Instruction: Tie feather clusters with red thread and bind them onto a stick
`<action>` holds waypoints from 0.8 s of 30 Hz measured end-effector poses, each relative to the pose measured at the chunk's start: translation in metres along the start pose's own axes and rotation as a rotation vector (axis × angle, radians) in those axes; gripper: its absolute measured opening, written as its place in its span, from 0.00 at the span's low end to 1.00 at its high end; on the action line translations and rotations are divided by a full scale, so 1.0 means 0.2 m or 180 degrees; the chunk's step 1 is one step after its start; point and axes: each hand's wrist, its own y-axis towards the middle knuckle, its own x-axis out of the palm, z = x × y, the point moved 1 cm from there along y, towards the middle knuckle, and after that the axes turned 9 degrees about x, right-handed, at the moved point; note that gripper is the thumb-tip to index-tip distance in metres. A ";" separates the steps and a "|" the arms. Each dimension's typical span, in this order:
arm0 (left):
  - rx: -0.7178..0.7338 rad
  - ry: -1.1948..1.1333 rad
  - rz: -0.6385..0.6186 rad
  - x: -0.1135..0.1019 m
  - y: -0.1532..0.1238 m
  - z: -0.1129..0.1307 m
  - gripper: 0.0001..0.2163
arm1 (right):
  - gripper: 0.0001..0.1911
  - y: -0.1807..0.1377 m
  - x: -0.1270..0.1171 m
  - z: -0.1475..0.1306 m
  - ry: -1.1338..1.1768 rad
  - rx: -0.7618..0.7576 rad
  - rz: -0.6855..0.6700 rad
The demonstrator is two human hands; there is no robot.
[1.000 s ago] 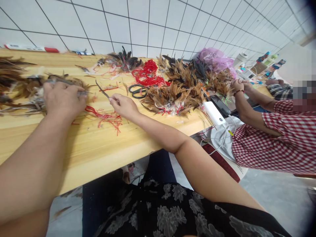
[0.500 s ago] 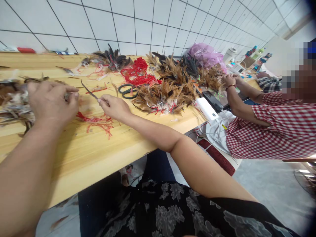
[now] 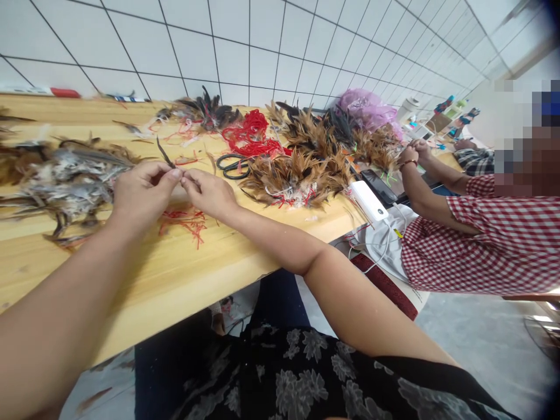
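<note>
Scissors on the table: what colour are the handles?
Black. The scissors lie beside the red cord; the head view shows them best.

Smooth pale wood table [image 3: 184, 274]; soft matt feathers [image 3: 293, 169]; glossy white wall tiles [image 3: 262, 41].

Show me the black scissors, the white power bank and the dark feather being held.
black scissors [image 3: 233, 165], head view, on the handle loops.
white power bank [image 3: 368, 200], head view, middle of its top face.
dark feather [image 3: 165, 156], head view, mid-shaft above the fingers.

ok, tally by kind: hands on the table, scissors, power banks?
Wearer's hands: 2, left hand and right hand, pinching one dark feather
Co-worker's hands: 2
Black scissors: 1
White power bank: 1
Total: 6
</note>
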 end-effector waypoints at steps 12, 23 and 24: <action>-0.0109 -0.0013 0.0590 -0.02 0.02 0.03 0.11 | 0.21 -0.04 -0.06 -0.03 -0.0101 0.0018 -0.0239; 0.0065 0.0496 0.0029 -0.04 0.03 -0.09 0.05 | 0.25 0.01 0.00 0.03 0.0129 0.0015 -0.0025; 0.0089 0.0487 0.0002 -0.05 0.03 -0.12 0.06 | 0.24 0.02 0.01 0.03 0.0144 0.0017 0.0024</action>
